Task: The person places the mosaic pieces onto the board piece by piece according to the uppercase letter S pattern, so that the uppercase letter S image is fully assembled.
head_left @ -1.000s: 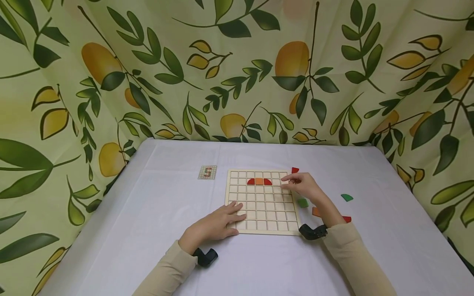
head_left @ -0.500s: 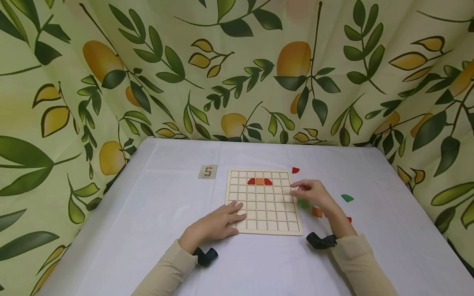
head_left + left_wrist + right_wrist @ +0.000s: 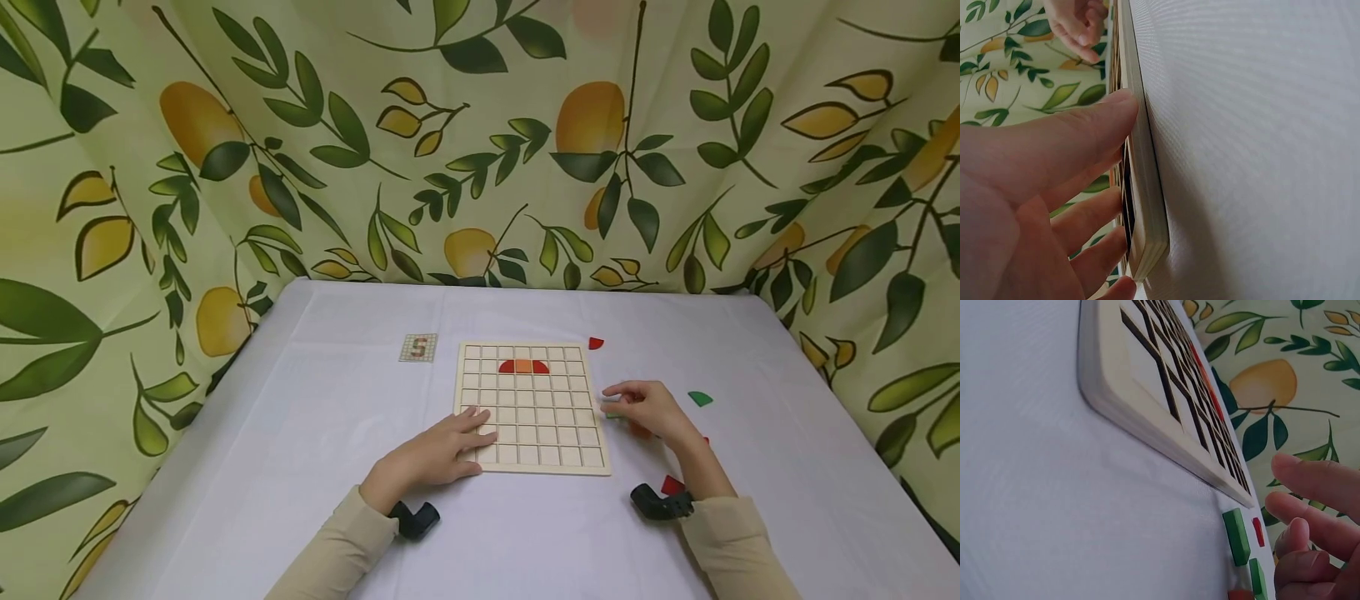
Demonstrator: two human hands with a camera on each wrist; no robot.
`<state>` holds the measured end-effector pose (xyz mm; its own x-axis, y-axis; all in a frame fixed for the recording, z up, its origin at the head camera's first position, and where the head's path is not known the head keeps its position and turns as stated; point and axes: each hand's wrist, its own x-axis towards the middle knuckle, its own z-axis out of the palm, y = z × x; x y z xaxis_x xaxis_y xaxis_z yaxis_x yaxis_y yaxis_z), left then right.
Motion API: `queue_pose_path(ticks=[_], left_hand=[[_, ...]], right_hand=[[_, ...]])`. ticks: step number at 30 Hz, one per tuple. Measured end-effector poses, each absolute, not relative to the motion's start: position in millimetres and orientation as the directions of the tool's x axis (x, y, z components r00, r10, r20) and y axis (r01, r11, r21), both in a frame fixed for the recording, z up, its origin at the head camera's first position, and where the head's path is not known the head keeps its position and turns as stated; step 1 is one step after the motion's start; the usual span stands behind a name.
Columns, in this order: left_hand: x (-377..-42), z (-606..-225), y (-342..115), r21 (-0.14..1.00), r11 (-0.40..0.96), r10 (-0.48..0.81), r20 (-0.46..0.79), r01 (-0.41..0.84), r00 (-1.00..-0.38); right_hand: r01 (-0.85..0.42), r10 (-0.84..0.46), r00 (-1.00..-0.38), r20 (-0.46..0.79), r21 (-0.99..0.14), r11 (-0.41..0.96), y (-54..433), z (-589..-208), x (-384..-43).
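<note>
left hand (image 3: pixel 438 450): fingers straight and spread, resting on the near-left corner of the board; thumb along the near edge; grips no piece.

right hand (image 3: pixel 645 406): just beyond the board's right edge, fingers loosely bent, nothing seen between thumb and forefinger.

grid board (image 3: pixel 555 417): pale wood, lying between the two hands, under the left fingers and just beside the right fingertips.

row of three pieces, set in the board's cells, ahead of and between the hands: red quarter-round (image 3: pixel 507 367), orange square (image 3: pixel 523 367), second red quarter-round (image 3: pixel 540 367).

green block (image 3: pixel 1237 536): just below the right fingertips, near the board; whether the fingers touch it cannot be told.

orange block (image 3: pixel 640 430): under the right hand, mostly hidden.

green quarter-round (image 3: pixel 701 398): to the right of the right hand.

loose red piece (image 3: pixel 596 343): ahead of the right hand, near the board's far corner.

red block (image 3: pixel 672 484): beside the right wrist; a further bit of red shows past the forearm.

pattern card (image 3: pixel 417 347): ahead of the left hand, gridded, bearing an s-like figure.

white cloth (image 3: pixel 300 433): beneath both hands.

printed curtain (image 3: pixel 480 108): beyond both hands, leaves and fruit.
</note>
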<state>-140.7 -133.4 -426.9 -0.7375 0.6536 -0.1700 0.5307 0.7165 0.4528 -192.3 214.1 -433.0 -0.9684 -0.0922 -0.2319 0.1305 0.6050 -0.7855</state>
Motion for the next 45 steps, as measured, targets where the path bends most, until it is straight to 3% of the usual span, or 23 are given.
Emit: queue_pose_path(ticks=[12, 45], left_hand=[[-140, -427, -133, 0.484, 0.724, 0.634, -0.186, 0.491, -0.751], [-140, -426, -132, 0.466, 0.731, 0.633, -0.188, 0.499, -0.751]], right_hand=[[0.02, -0.173, -0.97, -0.173, -0.763, 0.646, 228, -437, -196], [0.02, -0.124, -0.978, -0.168, -0.668, 0.744, 231, -441, -192]])
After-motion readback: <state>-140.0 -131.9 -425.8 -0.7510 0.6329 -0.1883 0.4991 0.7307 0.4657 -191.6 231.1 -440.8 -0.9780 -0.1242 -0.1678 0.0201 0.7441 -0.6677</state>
